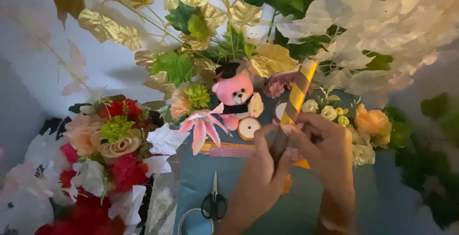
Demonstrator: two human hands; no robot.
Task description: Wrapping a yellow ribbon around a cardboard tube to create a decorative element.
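Both my hands hold a long stick (295, 97) wrapped in gold and brown spiral ribbon, tilted up to the right. My left hand (260, 165) grips its lower part from the left. My right hand (321, 145) closes over it from the right, fingers pinching the ribbon near the middle. The stick's lower end is hidden between my hands. Just behind the hands sit a pink teddy bear (236, 94) with a black cap and a roll of orange ribbon (248, 128).
Black scissors (214, 202) lie on the teal table (239, 173) beside a tape ring (193, 220). Bouquets of red, peach and white flowers (107, 158) fill the left. Gold and green leaves (191, 29) hang above; a peach rose (372, 122) sits right.
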